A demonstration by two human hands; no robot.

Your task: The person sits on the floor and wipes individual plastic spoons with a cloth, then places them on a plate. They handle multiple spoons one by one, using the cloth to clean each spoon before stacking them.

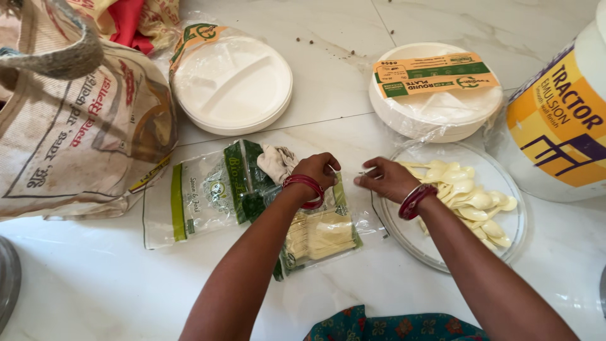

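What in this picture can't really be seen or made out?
- What the left hand and right hand pinch: head view, curled fingers hide it.
- Grey object at the left edge: cut off by the frame.
- White bucket: cut off at the right edge.
- Contents of the cloth bag: hidden by its own side.
- Dark specks on the floor: too small to identify.

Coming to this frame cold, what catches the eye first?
Two hands meet at centre, the left hand over a clear packet of pale cutlery, the right hand beside a round clear tray heaped with cream spoons. Two wrapped stacks of white plates lie beyond them on the marble floor.
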